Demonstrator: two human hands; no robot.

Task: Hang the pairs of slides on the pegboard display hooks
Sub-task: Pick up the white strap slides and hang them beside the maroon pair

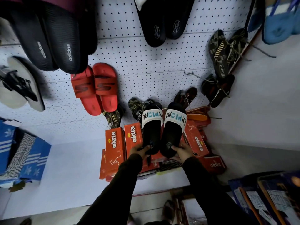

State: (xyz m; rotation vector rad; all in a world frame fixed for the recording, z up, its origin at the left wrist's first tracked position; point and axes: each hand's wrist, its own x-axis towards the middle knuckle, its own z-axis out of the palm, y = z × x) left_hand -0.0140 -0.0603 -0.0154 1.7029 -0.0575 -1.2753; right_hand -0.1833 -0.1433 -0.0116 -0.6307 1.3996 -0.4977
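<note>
I hold a pair of black slides with white "EXPLORE" straps, heels toward me, low in front of the white pegboard. My left hand grips the heel of the left slide. My right hand grips the heel of the right slide. Both slides point up at the board, over orange boxes. A bare metal hook sticks out of the board above and to the right of the pair.
Red slides hang to the left, black adidas slides above them, black slides at top centre. Dark strappy sandals hang at right. Orange ektta boxes stand below; blue boxes at left.
</note>
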